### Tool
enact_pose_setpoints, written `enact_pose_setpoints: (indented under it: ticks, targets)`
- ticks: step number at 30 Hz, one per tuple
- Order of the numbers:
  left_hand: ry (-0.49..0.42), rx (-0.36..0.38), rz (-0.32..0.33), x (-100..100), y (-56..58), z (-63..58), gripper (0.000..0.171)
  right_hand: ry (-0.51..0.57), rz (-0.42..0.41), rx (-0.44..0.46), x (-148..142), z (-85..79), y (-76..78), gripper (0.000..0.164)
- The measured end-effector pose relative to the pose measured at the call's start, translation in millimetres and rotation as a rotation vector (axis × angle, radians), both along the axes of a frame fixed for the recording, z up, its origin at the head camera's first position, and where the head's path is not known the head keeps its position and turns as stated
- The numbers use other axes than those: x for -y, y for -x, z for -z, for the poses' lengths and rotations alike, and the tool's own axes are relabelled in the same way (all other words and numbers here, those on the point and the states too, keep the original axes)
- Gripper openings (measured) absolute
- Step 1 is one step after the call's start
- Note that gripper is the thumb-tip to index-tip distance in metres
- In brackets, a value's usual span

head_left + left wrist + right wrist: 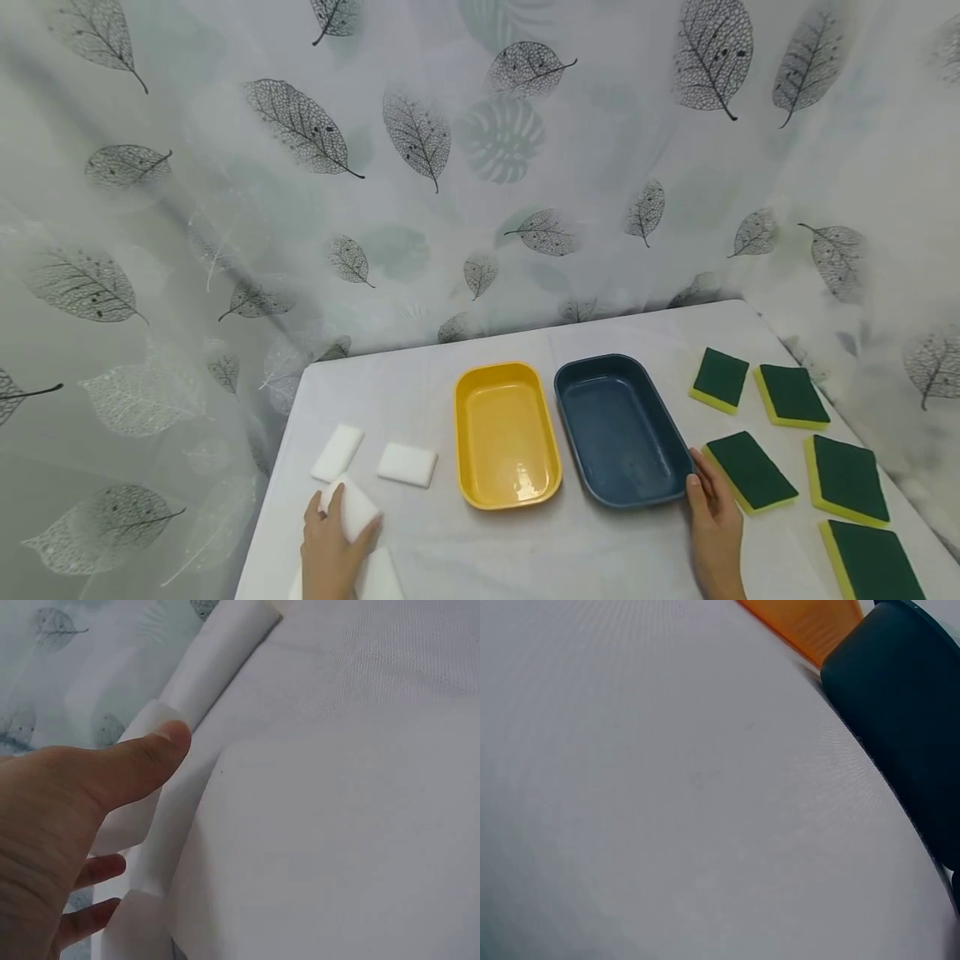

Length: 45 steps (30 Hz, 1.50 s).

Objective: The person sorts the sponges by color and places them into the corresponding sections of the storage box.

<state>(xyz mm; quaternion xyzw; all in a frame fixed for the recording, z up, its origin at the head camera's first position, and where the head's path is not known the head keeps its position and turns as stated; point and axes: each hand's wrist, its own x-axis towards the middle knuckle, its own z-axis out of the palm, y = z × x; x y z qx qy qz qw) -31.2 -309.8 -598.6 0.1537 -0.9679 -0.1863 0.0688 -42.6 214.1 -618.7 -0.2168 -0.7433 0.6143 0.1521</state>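
In the head view, my left hand (330, 546) grips a white sponge block (354, 507) at the table's left side. The left wrist view shows the thumb of this left hand (97, 787) on one side of the white block (131, 821), with fingertips on the other. Other white blocks lie around it, one (407, 464) to the right and one (339, 452) beyond. At the near right corner of a dark blue tray (622, 494), my right hand (716, 525) holds its rim with thumb and fingers. The right wrist view shows only the blue tray's outer wall (900, 712), not the hand.
A yellow tray (510, 500) stands left of the blue one. Several green-and-yellow scouring sponges (750, 471) lie on the right side of the white-covered table (495, 558). A leaf-patterned curtain (420, 292) hangs behind and at both sides.
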Motion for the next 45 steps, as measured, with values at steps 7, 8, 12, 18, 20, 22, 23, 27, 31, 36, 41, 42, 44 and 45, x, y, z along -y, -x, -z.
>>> enact_pose_setpoints:
  ticks: [7, 8, 12, 18, 20, 22, 23, 27, 31, 36, 41, 42, 44, 45]
  targets:
    - [-0.068, -0.019, 0.028, -12.2, -1.6, -5.1, 0.092, -0.003, 0.011, -0.036, 1.0, 0.0, -0.8, 0.045]
    - [-0.072, -0.023, 0.034, -14.0, -1.7, -5.7, 0.092, -0.004, 0.011, -0.045, 1.2, 0.1, -0.7, 0.044]
    - [-0.072, -0.058, 0.063, -18.8, -1.8, -6.4, 0.091, -0.004, 0.010, -0.082, 1.7, 0.1, -0.5, 0.043]
    - [-0.051, -0.084, 0.110, -27.7, -0.1, -10.3, 0.088, -0.019, 0.006, -0.066, -0.4, 1.2, -0.3, 0.043]
    - [-0.041, -0.090, 0.126, -32.6, 0.4, -11.8, 0.087, -0.020, 0.001, -0.051, -1.4, 1.4, -0.1, 0.043]
    - [-0.037, -0.095, 0.138, -38.5, 0.4, -14.3, 0.085, -0.016, -0.001, -0.039, -2.0, 1.7, 0.0, 0.044]
    - [-0.037, -0.098, 0.143, -41.4, 0.4, -15.7, 0.085, -0.012, -0.001, -0.036, -2.1, 1.8, -0.1, 0.044]
    - [-0.019, -0.125, 0.177, -52.9, 1.6, -23.5, 0.083, 0.010, 0.000, -0.054, -1.2, 2.3, 0.1, 0.044]
    - [0.017, -0.172, 0.233, -64.1, 3.5, -33.0, 0.083, 0.014, -0.003, -0.070, 0.8, 3.5, 0.3, 0.044]
    - [0.066, -0.233, 0.289, -77.2, 4.3, -41.2, 0.084, -0.006, -0.011, -0.061, 1.7, 3.9, -0.3, 0.044]
    - [0.099, -0.299, 0.324, -89.6, 6.0, -46.8, 0.086, -0.023, -0.018, -0.058, 0.9, 2.1, -1.2, 0.044]
    - [0.103, -0.309, 0.335, -92.3, 6.3, -48.0, 0.086, -0.021, -0.018, -0.058, 0.8, 1.8, -1.5, 0.044]
    - [0.110, -0.328, 0.355, -98.0, 6.9, -49.7, 0.087, -0.019, -0.015, -0.058, 0.8, 1.8, -1.9, 0.044]
    - [0.113, -0.335, 0.365, -101.0, 7.3, -50.3, 0.087, -0.018, -0.014, -0.058, 0.7, 1.8, -2.0, 0.044]
